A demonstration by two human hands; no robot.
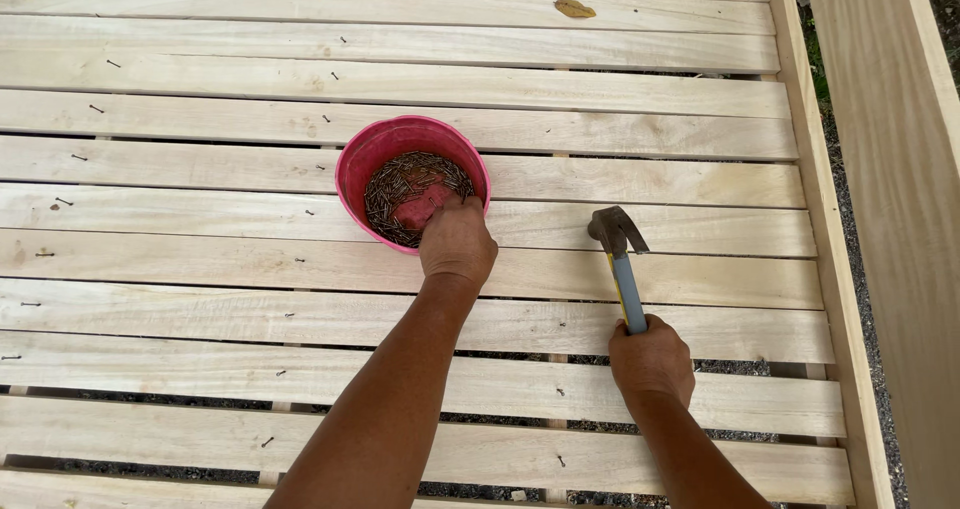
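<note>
Head view: left hand (458, 241) is dipping curled fingers into the pink bowl (411, 135) of nails (405, 181); right hand (652, 359) is gripping the hammer (622, 259) just beside, toward the slatted frame's (600, 129) right edge.

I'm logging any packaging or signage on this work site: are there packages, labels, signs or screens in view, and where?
No labels, signs or screens show.
Pink bowl: the only container, round, on the pale wooden slats at centre, holding dark nails; the left hand reaches into it.
Hammer: no package, dark metal head, blue handle, held by the right hand right of the bowl.
</note>
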